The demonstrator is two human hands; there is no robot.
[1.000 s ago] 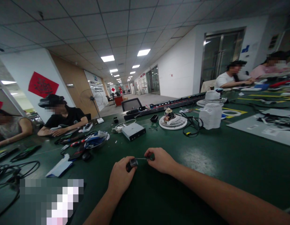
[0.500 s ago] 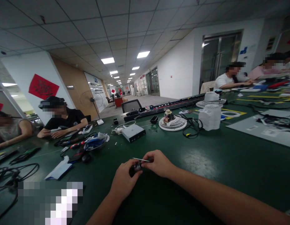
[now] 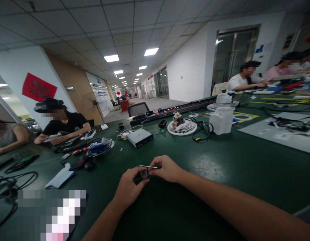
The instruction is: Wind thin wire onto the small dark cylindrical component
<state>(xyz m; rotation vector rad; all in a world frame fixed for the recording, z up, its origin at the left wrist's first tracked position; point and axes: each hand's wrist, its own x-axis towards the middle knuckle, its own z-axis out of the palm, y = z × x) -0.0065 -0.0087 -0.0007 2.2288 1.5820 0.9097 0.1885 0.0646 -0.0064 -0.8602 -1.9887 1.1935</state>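
My left hand (image 3: 129, 187) is closed around a small dark cylindrical part (image 3: 144, 173) with a greyish band, held above the green tabletop. Fingers cover much of it, so its exact kind is unclear. My right hand (image 3: 167, 169) pinches a thin metal rod (image 3: 147, 166), like a screwdriver shaft, which points left across the top of the part. The right fingertips also touch the right end of the cylinder. Beyond both hands lies a silver disc drive (image 3: 140, 136) with a black front.
White fan grille with a bared motor (image 3: 182, 127), white housing (image 3: 221, 121) and black cable (image 3: 203, 134) stand behind. At left are a bowl with blue cloth (image 3: 99, 147), a pale cloth (image 3: 59, 175) and cables (image 3: 16, 182). A grey mat (image 3: 282, 134) lies right. Several people sit around.
The view has shifted slightly, so the scene sits a little up and left. Both hands keep their holds, with the cylindrical part turned slightly between them.
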